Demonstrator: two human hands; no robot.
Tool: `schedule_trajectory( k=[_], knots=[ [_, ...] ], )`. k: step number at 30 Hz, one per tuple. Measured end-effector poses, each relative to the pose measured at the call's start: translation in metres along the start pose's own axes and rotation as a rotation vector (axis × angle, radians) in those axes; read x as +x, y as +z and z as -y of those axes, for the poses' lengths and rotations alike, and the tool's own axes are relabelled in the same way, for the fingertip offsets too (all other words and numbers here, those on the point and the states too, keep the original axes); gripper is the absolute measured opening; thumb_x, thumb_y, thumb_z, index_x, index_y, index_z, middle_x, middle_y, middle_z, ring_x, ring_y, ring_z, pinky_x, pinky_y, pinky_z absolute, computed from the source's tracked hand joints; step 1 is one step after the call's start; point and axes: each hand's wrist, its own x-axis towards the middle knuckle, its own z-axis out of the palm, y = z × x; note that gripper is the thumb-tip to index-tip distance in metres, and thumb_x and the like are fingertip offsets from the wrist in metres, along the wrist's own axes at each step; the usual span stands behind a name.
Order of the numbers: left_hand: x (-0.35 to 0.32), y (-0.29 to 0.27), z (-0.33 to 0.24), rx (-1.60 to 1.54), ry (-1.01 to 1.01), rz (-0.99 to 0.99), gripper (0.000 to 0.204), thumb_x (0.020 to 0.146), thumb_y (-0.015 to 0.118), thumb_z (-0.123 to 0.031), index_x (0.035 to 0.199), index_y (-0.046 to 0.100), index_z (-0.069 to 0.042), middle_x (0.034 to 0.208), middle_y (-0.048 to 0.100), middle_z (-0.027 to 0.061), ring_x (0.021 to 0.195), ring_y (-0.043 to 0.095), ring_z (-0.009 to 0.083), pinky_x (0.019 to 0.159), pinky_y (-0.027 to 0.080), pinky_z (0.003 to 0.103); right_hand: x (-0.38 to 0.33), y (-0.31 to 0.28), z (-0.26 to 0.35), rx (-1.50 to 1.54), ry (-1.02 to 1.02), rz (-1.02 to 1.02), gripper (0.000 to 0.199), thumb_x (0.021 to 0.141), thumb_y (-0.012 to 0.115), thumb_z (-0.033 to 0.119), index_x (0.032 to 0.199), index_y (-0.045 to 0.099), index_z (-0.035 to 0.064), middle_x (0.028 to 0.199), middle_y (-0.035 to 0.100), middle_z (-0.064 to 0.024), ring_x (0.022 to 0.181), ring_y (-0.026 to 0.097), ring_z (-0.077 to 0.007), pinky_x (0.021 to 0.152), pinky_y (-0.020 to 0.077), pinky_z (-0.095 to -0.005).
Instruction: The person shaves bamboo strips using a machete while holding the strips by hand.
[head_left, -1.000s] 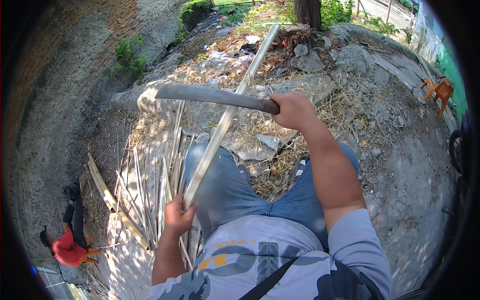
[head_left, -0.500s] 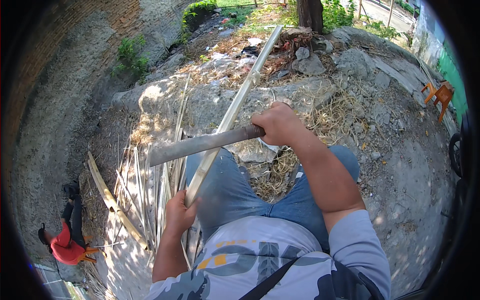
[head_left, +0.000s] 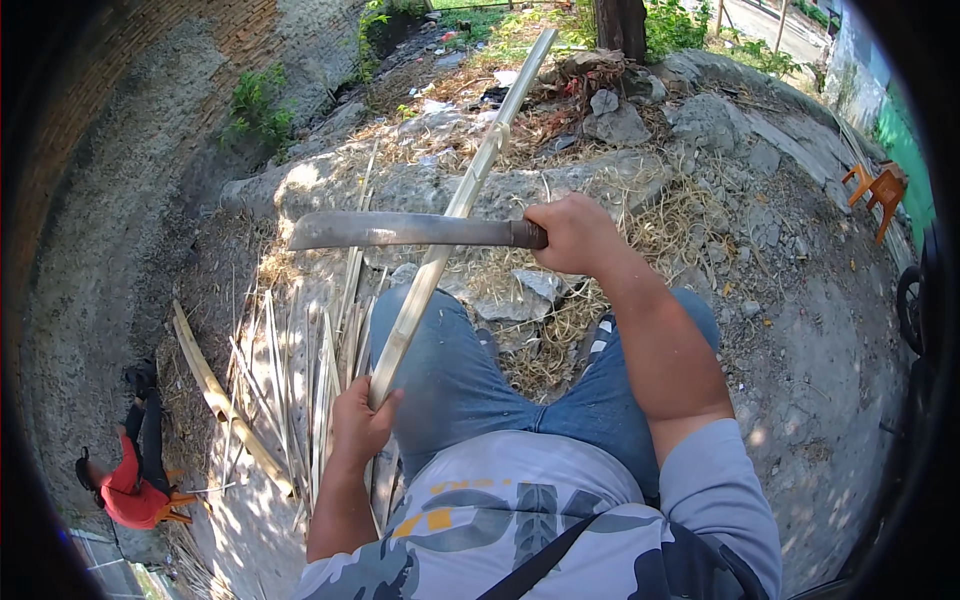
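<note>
A long pale split bamboo strip [head_left: 436,262] slants up and away from my lap, with a node bulging near its far part. Its near end is gripped by my left hand [head_left: 362,422], thumb along the side. My right hand [head_left: 572,233] is closed round the dark handle of a machete [head_left: 400,230]. The wide grey blade points left and lies across the bamboo strip, roughly level; whether it touches the strip is hard to tell. Beyond my left knee, many thin bamboo strips [head_left: 325,385] lie on the ground.
Thicker bamboo pieces [head_left: 222,395] lie to the left, near a seated person in red [head_left: 138,490]. Curled shavings and broken rocks [head_left: 616,122] cover the ground ahead, before a tree trunk [head_left: 621,30]. An orange chair [head_left: 882,195] stands far right.
My right hand has moved the machete farther along the bamboo strip, away from me, and the blade has turned closer to level. The strip's far end has shifted slightly left and up.
</note>
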Motion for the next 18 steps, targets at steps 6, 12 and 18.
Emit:
schedule_trajectory(
  k=[6, 12, 18],
  knots=[
    [0.003, 0.006, 0.007, 0.027, 0.037, -0.028, 0.031, 0.086, 0.083, -0.026, 0.089, 0.066, 0.0, 0.065, 0.063, 0.0127, 0.055, 0.058, 0.0202, 0.056, 0.048, 0.035, 0.003, 0.005, 0.024, -0.117, -0.214, 0.179, 0.015, 0.072, 0.073, 0.021, 0.087, 0.07, 0.0184, 0.08, 0.072, -0.0064, 0.08, 0.07, -0.0301, 0.083, 0.0511, -0.043],
    [-0.017, -0.019, 0.027, 0.089, 0.048, -0.026, 0.03, 0.085, 0.084, -0.025, 0.09, 0.067, 0.0, 0.066, 0.064, 0.0134, 0.054, 0.057, 0.0229, 0.055, 0.047, 0.036, 0.001, -0.009, -0.035, 0.142, 0.266, -0.013, 0.016, 0.075, 0.072, 0.022, 0.087, 0.069, 0.0117, 0.081, 0.07, -0.0155, 0.078, 0.068, -0.0383, 0.075, 0.0533, -0.0482],
    [-0.013, -0.007, 0.025, 0.096, -0.025, -0.003, 0.027, 0.087, 0.082, -0.023, 0.088, 0.065, -0.001, 0.063, 0.06, 0.0112, 0.055, 0.051, 0.0186, 0.055, 0.043, 0.037, 0.002, 0.004, -0.022, 0.054, 0.228, -0.023, 0.02, 0.076, 0.071, 0.022, 0.093, 0.07, 0.0112, 0.083, 0.071, -0.0168, 0.084, 0.069, -0.0402, 0.075, 0.0545, -0.0501]
  ],
)
